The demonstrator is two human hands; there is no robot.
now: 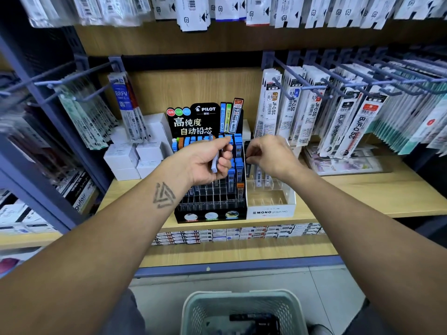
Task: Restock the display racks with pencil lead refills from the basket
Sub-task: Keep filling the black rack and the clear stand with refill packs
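Left hand [210, 157] curled round a few lead refill cases [215, 161] above black Pilot rack [210, 209]. Right hand [268, 154] pinching something dark, mostly hidden, over white Mono rack [271, 210]. Basket [242, 310] below, cut off, contents blurred.

Black rack [210, 211] — blue-capped refills [238, 163]; pale-green basket [242, 308].

Stationery shop, pen refill packs [294, 105] on peg hooks [298, 78], Pilot lead rack [210, 165]
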